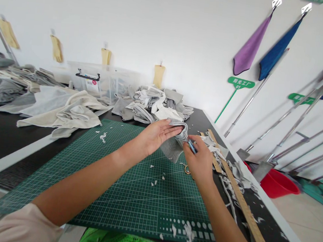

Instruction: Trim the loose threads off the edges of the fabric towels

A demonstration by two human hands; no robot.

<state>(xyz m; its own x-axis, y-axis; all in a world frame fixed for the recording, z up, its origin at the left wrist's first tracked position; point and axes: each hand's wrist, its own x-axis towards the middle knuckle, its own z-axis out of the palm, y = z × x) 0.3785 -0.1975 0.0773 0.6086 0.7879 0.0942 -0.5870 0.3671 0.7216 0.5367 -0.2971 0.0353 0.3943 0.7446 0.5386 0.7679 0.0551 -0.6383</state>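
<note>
My left hand (160, 136) holds a folded piece of grey cloth (172, 149), its fingers straight and tucked into the fold at the top. One end of the cloth hangs down over the green cutting mat (126, 193). Closed round a small dark-blue tool with a shiny tip, my right hand (199, 159) meets the cloth's right edge. The tool (192, 147) is mostly hidden by the fingers, so its exact kind does not show. Just left of my right wrist, a gold-coloured ring (187, 170) shows above the mat.
Behind the mat lies a pile of grey and white cloths (152, 101); more cloths (62, 107) spread on the left. A clear plastic box (92, 80) stands by the wall. Wooden rulers (240, 197) and fabric scraps (239, 174) line the right side. White bits dot the mat.
</note>
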